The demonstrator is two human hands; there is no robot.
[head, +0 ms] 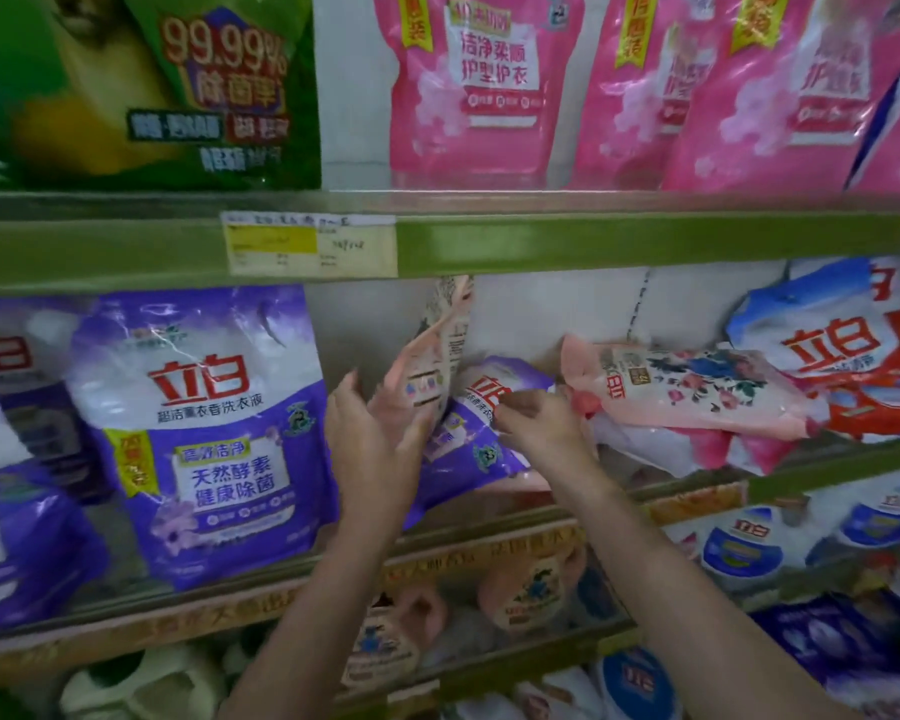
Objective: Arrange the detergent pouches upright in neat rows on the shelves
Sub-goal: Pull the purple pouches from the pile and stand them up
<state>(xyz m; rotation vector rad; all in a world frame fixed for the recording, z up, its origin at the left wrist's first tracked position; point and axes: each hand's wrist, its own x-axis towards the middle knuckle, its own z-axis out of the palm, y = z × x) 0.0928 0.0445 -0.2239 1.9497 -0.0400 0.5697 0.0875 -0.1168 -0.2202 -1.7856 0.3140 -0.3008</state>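
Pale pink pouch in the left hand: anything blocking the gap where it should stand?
Yes. A purple pouch lies slumped across the gap's floor, under the pale pink pouch held by the left hand. The right hand rests on it. A floral pink pouch lies flat just right of the gap.

Purple/white pouch (198, 433), pink pouches (484, 85), green pouch (178, 85), peach floral pouch (697, 392), green shelf edge (593, 241)

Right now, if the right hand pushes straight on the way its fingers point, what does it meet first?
Probably the slumped purple detergent pouch: the right hand already has its fingertips at that pouch's top edge, pointing left. Beyond it stands the pale pink pouch in the left hand; depth is unclear.
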